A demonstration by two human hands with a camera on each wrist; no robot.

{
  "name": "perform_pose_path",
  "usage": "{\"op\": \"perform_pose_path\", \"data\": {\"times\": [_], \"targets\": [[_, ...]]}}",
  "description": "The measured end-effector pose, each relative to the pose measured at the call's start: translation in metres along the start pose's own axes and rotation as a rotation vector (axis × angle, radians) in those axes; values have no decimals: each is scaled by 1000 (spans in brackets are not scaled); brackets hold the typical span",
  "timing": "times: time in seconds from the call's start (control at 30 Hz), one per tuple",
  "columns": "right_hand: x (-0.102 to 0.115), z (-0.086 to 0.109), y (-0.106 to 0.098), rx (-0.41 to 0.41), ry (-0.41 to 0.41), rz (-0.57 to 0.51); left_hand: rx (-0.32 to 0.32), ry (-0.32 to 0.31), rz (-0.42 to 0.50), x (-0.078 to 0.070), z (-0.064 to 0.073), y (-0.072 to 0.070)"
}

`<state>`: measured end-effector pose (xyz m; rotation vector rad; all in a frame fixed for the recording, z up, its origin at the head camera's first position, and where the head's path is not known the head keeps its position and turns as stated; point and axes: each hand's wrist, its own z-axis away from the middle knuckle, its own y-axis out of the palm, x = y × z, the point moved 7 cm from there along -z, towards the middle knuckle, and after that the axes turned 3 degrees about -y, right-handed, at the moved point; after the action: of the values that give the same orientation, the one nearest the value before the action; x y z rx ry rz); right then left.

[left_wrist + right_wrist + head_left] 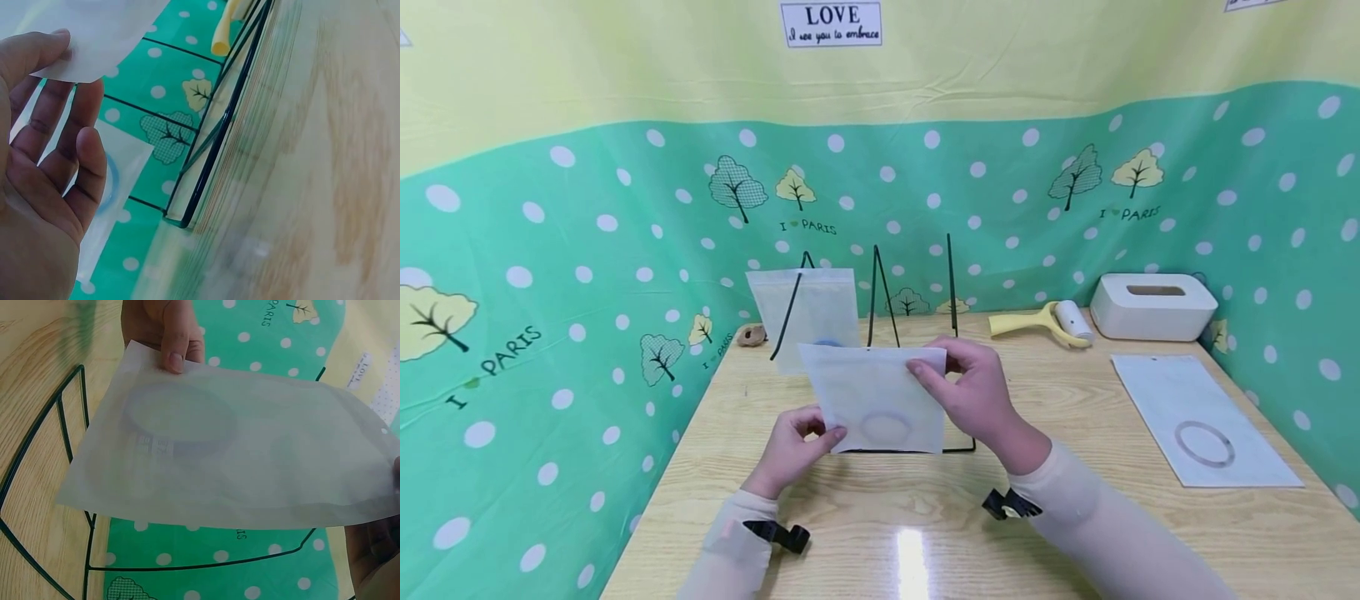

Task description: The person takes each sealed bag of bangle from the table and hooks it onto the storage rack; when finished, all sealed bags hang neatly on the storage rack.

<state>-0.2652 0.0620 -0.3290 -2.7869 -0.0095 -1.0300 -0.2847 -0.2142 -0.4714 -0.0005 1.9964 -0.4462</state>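
Note:
Both hands hold up a flat, whitish translucent bag (880, 385) with a faint ring-shaped mark near its lower end. My left hand (795, 447) pinches its lower left corner between thumb and fingers; the other fingers are curled loosely in the left wrist view. At the upper right corner, my right hand (981, 392) grips the bag with its thumb on the near face. Behind the bag stands a black wire rack (223, 125) with upright triangular dividers. A similar bag (827, 304) with a blue ring mark leans in the rack's left part.
On the table's right side lies another flat bag (1180, 400) with a grey ring mark. A white tissue box (1150, 321) and a yellow-handled lint roller (1037, 321) are at the back right. Near the back left sits a small brown object (751, 336). Patterned cloth surrounds the table.

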Motion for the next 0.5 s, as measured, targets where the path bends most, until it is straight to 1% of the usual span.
{"op": "perform_pose_path", "data": {"times": [0.3,0.5], "targets": [[-5,-3,2,-6,36,-2,4,-28,-9,5,-1,-2],[-10,-4,1,-32,71,19,-25,-15,-9,6,-1,-4]]}}
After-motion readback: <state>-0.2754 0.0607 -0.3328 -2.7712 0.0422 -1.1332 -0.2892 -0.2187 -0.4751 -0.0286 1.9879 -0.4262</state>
